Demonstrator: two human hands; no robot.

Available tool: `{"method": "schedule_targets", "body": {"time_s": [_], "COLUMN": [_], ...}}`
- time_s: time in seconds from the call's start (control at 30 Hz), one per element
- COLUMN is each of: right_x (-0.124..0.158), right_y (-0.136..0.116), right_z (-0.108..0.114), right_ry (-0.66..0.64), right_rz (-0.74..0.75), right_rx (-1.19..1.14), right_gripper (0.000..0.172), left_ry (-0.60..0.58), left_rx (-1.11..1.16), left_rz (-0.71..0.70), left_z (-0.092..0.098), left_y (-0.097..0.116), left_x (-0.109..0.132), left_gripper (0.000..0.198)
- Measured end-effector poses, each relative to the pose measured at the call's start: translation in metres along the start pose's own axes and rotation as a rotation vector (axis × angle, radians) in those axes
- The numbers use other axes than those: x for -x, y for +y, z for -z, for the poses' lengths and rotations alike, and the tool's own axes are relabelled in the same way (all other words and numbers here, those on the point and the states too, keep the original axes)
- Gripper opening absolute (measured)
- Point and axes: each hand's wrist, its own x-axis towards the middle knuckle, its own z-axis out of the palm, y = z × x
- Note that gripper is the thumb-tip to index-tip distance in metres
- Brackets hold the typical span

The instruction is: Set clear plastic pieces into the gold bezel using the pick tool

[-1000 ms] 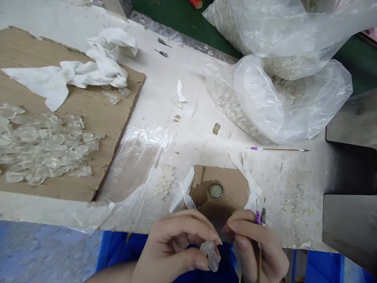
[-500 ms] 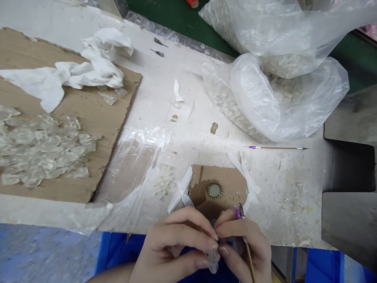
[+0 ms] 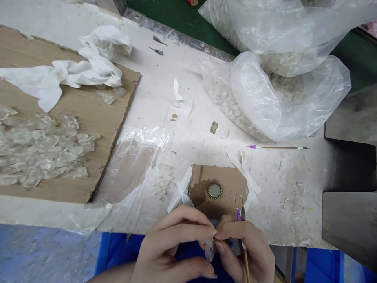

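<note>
Closer together now, left hand [image 3: 169, 247] and right hand [image 3: 247, 247] clamped on a clear piece [image 3: 209, 250]; bench edge [image 3: 53, 212] just beyond.

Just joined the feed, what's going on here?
A person is working at a white bench. Their left hand and right hand meet around a small clear piece, and the right hand also grips a wooden-handled tool with a purple collar. Ahead, a round metal-rimmed piece sits on a cardboard scrap. More clear pieces lie on a larger cardboard sheet.
</note>
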Motion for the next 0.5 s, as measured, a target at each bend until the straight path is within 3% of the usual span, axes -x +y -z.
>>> {"method": "schedule_targets", "body": {"time_s": [0.13, 0.27, 0.37, 0.5], "right_x": [0.003, 0.005, 0.004, 0.001], "right_y": [0.003, 0.013, 0.018, 0.02], "right_z": [-0.001, -0.003, -0.004, -0.007], "right_ry": [-0.024, -0.068, -0.05, -0.061], "right_rz": [-0.082, -0.119, -0.077, 0.027], "right_rx": [-0.174, -0.515, -0.483, -0.459], "right_gripper": [0.01, 0.019, 0.019, 0.017], "left_ry": [-0.005, -0.038, -0.078, -0.08], "left_rx": [0.007, 0.271, 0.457, 0.555], "left_rz": [0.006, 0.171, 0.289, 0.239], "left_z": [0.0, 0.0, -0.002, -0.009], "left_y": [0.0, 0.001, -0.002, -0.012], "left_x": [0.002, 0.004, 0.004, 0.007], "left_gripper": [0.034, 0.03, 0.027, 0.028]}}
